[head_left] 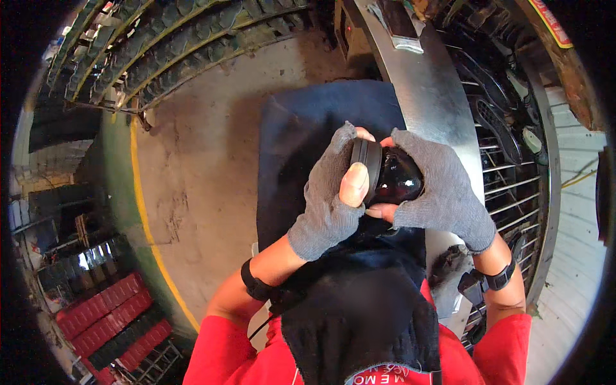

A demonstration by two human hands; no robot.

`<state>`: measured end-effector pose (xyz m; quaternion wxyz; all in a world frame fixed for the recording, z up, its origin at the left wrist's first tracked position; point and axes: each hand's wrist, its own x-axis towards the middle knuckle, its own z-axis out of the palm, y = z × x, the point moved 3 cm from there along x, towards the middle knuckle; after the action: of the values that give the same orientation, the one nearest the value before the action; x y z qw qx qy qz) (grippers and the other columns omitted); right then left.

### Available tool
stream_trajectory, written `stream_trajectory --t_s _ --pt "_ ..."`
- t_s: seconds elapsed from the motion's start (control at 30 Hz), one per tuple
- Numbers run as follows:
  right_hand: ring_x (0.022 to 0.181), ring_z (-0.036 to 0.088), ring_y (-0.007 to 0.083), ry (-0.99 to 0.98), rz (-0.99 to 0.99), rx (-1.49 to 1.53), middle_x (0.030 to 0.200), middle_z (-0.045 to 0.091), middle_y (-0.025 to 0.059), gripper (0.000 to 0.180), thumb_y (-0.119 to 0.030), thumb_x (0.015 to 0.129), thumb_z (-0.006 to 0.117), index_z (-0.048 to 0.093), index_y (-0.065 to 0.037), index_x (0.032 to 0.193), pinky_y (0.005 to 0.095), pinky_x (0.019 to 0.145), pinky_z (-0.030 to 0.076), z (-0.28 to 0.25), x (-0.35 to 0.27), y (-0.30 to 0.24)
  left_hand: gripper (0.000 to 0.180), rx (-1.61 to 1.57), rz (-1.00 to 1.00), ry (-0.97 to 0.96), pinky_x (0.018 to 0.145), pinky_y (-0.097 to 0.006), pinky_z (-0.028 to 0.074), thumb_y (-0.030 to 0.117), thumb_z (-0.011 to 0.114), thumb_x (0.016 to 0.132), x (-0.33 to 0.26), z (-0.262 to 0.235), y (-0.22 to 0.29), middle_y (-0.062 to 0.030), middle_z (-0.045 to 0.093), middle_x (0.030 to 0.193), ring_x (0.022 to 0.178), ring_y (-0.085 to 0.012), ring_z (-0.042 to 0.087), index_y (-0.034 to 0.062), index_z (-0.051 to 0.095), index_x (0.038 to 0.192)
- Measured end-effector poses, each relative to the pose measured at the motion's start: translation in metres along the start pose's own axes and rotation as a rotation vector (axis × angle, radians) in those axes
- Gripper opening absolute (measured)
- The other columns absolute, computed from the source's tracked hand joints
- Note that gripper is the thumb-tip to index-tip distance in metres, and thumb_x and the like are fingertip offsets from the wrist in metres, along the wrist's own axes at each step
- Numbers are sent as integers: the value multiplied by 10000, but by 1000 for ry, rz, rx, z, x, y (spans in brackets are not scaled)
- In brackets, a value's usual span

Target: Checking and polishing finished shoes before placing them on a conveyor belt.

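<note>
A black shoe point(399, 179) with a glossy, rounded toe is held over my lap, its dark grey sole point(367, 154) turned to the left. Wrapped round the sole side is my left hand point(330, 189), closed, in a grey fingerless glove with the thumb pressed on the sole. On the opposite side, my right hand point(443, 183), gloved the same way, closes round the glossy upper with fingertips at its near and far edges. Both hands hide parts of the shoe. Beneath them a dark blue cloth point(292, 122) spreads over my lap.
A metal bench top point(430, 80) runs along the right, with a dark flat item in a clear sleeve point(399, 29) on it. Beyond it, a barred rack point(510, 189) holds black soles point(491, 122). Racks of dark shoe-like pieces point(192, 38) stand far left; red ridged pieces point(102, 314) lie near left.
</note>
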<state>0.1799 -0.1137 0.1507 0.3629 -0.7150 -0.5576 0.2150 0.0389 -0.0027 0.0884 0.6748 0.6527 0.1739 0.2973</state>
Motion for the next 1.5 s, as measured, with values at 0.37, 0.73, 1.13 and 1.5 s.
stream_trajectory --t_s 0.37,0.73,1.13,1.5 --pt "1102 686 449 -169 -58 -58 1212 655 262 1056 -613 670 908 510 48 1391 477 926 573 -4 -45 -44 953 124 93 -431 1122 -463 402 782 520 954 -33 -27 38 -202 574 1269 1189 -329 586 -26 425 1450" --pt "875 704 420 -488 65 -161 1025 657 215 950 -711 683 848 579 34 1209 481 730 573 -4 -46 -63 532 -13 -134 -145 855 -371 453 340 415 1121 -32 -3 63 -109 626 887 876 -239 596 3 680 805" --pt "624 631 346 -550 -239 -313 750 583 134 852 -756 690 781 631 23 999 470 541 489 1 -29 -82 335 -347 -303 -327 865 -327 424 320 512 1106 -37 -10 59 -41 519 923 883 -141 483 22 536 954" --pt "967 732 233 309 569 1063 1128 738 180 805 -629 1116 226 653 49 1198 348 922 587 35 -10 -25 500 -171 48 128 898 -288 400 501 430 1125 -4 -18 59 -26 524 991 951 -120 484 45 587 993"
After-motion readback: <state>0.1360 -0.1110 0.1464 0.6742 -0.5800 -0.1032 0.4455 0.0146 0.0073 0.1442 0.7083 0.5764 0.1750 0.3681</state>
